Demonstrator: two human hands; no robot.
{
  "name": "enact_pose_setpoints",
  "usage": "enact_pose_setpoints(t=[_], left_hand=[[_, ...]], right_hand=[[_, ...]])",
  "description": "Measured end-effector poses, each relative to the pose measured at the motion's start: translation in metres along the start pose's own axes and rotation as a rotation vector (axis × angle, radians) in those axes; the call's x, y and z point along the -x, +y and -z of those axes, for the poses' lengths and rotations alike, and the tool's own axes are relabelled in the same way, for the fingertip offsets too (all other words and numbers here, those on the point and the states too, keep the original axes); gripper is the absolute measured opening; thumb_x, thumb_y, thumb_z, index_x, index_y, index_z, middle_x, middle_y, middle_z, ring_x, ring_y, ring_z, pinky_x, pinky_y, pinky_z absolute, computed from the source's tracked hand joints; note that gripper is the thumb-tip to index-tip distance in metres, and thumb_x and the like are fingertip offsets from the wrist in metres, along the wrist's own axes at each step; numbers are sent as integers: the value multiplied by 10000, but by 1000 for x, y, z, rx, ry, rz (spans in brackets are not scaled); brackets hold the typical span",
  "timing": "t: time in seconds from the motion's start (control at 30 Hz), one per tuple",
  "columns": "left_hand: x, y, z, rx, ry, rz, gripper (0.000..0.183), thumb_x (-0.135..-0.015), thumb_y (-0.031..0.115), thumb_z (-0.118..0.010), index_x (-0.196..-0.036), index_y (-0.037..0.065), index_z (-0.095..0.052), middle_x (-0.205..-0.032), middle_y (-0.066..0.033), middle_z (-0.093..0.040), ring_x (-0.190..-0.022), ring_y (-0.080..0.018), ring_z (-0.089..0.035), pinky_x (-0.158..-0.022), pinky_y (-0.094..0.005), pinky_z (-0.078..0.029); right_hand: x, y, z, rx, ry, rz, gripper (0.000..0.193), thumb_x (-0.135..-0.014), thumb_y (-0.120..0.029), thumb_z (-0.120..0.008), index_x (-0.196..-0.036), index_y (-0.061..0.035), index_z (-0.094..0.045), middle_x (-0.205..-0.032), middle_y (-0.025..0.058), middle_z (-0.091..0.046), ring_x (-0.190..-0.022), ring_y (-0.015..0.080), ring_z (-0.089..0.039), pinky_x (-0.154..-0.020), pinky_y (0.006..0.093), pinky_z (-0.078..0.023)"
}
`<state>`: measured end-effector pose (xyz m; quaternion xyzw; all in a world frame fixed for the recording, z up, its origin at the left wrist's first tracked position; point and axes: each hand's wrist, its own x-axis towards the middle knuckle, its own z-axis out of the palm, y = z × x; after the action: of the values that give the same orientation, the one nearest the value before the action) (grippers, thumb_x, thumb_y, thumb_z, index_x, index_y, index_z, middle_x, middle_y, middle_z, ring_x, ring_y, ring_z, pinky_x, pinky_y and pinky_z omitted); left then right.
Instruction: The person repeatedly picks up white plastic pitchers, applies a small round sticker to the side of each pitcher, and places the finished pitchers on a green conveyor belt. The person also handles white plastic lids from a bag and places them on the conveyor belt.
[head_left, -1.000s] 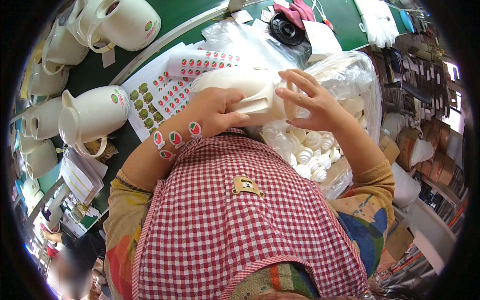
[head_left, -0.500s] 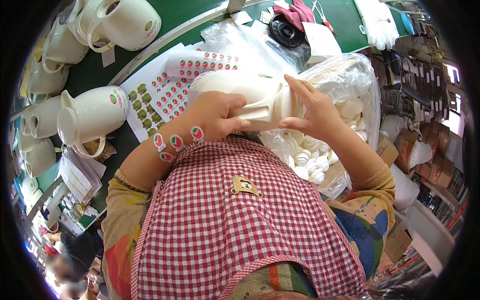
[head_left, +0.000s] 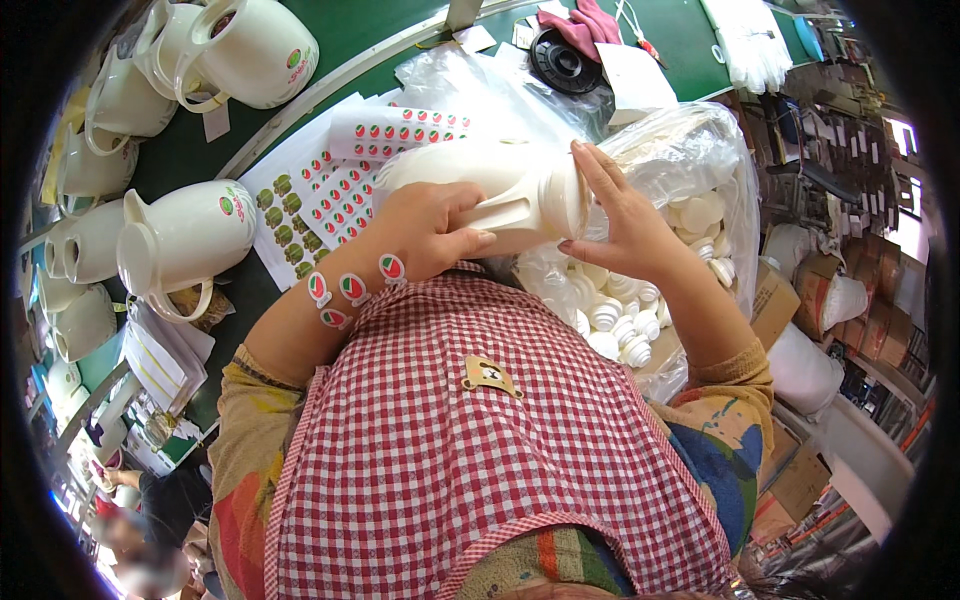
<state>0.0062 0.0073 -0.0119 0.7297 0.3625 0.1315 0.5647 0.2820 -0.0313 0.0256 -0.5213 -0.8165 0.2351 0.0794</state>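
Note:
A cream plastic jug [head_left: 455,165] lies on its side in front of me, its round collar end pointing right. My left hand [head_left: 432,232] is closed around its handle, thumb on the near side. At the collar end, my right hand [head_left: 632,225] spans the rim between its long fingers above and its thumb below. The inside of the jug's mouth is hidden. Several red-and-green round stickers [head_left: 352,289] are stuck on my left forearm. Behind the jug lie printed sticker sheets [head_left: 340,195], some red and green, some olive.
A clear plastic bag [head_left: 735,165] of white screw stoppers [head_left: 630,322] stands right of the jug. Finished-looking cream jugs [head_left: 190,235] line the left side. On the green table [head_left: 390,35] at the back lie a black round part [head_left: 567,62] and pink cloth [head_left: 590,25].
The collar end shows more fully, and my right palm sits slightly farther from it. My left thumb has shifted a little left on the handle. The view has moved slightly.

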Motion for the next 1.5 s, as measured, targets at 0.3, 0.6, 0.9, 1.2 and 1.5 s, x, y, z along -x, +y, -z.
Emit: enact_pose_setpoints(t=[0.3,0.6,0.9,1.2,1.5], left_hand=[[-1,-2,5,21,-38,-65,384,-804,222,-626,-1076,-50,-619,-813,-161,-681,-722,-190,-663,-646,-312,-512],[2,-4,-4,87,57,-44,330,-826,156,-647,-1091,-38,-617,-865,-152,-681,-774,-183,-661,-691,-303,-511],[7,-2,-1,178,49,84,315,-836,121,-645,-1111,-29,-602,-903,-96,-657,-805,-137,-627,-707,-274,-494],[11,-2,-1,189,43,85,302,-838,124,-639,-1096,-29,-609,-883,-84,-654,-799,-134,-621,-708,-271,-493],[9,-9,-7,163,69,50,351,-816,201,-670,-1108,10,-635,-866,-187,-682,-776,-277,-673,-707,-345,-510]], right_hand=[[-10,0,9,-15,-75,-28,911,-686,-399,-783,-1417,-58,-358,-1352,195,-451,-1185,358,-517,-917,396,-488],[-10,7,6,42,123,-89,849,-803,-632,-582,-1401,-54,-409,-1082,195,-645,-1030,355,-602,-928,457,-436],[-7,23,-4,-210,141,-212,718,-925,-595,-410,-1371,-33,-437,-1113,168,-659,-1028,324,-607,-1013,446,-339],[-14,5,21,-284,-1,-382,673,-862,-429,-595,-1414,-95,-404,-1177,211,-615,-1134,356,-564,-999,414,-393],[-27,-7,17,154,54,-111,829,-646,-455,-800,-1333,-113,-486,-1285,181,-527,-1094,339,-569,-909,427,-467]])
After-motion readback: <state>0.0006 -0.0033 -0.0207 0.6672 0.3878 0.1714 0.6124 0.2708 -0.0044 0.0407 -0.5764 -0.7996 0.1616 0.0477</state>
